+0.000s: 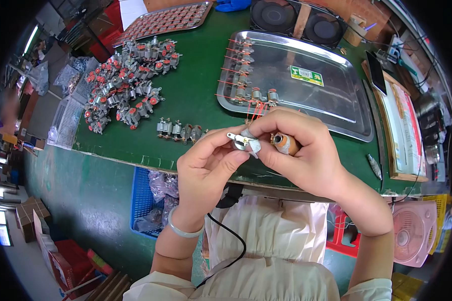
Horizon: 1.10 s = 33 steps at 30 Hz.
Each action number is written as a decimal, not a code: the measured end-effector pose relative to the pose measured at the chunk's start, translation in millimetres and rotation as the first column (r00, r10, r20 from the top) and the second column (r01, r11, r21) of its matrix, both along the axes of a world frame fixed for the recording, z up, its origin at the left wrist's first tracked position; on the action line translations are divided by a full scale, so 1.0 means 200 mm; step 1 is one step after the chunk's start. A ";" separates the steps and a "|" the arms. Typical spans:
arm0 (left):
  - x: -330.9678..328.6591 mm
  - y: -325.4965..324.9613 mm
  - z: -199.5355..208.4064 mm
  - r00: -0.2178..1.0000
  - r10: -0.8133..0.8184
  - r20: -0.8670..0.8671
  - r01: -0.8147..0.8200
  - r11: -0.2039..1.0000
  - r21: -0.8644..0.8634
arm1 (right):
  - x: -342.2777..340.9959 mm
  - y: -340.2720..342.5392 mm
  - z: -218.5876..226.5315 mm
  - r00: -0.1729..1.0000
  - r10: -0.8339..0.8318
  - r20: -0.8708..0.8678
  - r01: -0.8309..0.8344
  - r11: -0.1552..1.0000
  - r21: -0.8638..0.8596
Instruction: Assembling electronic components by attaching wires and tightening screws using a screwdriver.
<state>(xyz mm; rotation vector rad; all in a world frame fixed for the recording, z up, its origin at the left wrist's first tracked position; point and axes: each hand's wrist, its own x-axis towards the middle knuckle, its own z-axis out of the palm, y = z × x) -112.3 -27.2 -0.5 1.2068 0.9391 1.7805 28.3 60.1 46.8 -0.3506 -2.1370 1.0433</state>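
Above the front edge of the green table (196, 83), my left hand (203, 163) pinches a small metal motor-like part (242, 142) with a flat lug on one side. The fingertips of my right hand (306, 148) touch the same part from the other side. Tucked in my right hand is an orange-brown cylindrical tool handle (287, 145) with a grey wrapped band; the rest of it is hidden. Behind my hands, red wires (256, 109) hang over the near rim of a metal tray (314, 108), beside several similar motors (243, 65).
A short row of motors (178, 130) lies left of my hands, with a large heap (125, 83) beyond. Another filled tray (171, 22) stands at the back. To the right are a phone (375, 72) and a board with papers (404, 130). Below is a blue crate (140, 200).
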 end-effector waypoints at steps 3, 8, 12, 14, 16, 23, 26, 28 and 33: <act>0.04 0.02 0.02 0.997 0.064 -0.039 -0.066 0.996 -0.055 | 0.05 -0.02 0.01 0.993 -0.108 0.036 0.094 0.956 0.279; 0.13 0.08 0.00 0.852 0.360 -0.379 -0.314 0.932 0.180 | 0.12 -0.06 -0.04 0.945 -0.323 0.045 0.251 0.809 0.532; 0.18 0.11 -0.02 0.655 0.570 -0.495 -0.398 0.818 0.415 | 0.15 -0.05 -0.04 0.951 -0.308 -0.007 0.286 0.875 0.390; 0.20 0.13 -0.03 0.657 0.583 -0.478 -0.395 0.806 0.441 | 0.19 -0.05 0.00 0.953 -0.296 0.060 0.275 0.935 0.225; 0.22 0.14 -0.03 0.633 0.616 -0.469 -0.404 0.780 0.478 | 0.20 -0.05 -0.02 0.946 -0.325 0.021 0.306 0.909 0.283; 0.28 0.16 -0.04 0.606 0.616 -0.503 -0.366 0.778 0.511 | 0.28 -0.04 0.05 0.941 -0.268 0.208 0.318 0.911 -0.262; 0.29 0.18 -0.04 0.594 0.624 -0.508 -0.348 0.768 0.537 | 0.30 -0.03 0.04 0.962 -0.224 0.155 0.271 0.847 -0.457; 0.30 0.19 -0.05 0.592 0.620 -0.515 -0.337 0.771 0.541 | 0.31 -0.03 0.04 0.957 -0.237 0.170 0.291 0.799 -0.526; 0.31 0.18 -0.02 0.830 0.360 -0.426 -0.330 0.933 0.145 | 0.43 0.05 0.03 0.891 -0.360 0.275 0.425 0.875 -0.230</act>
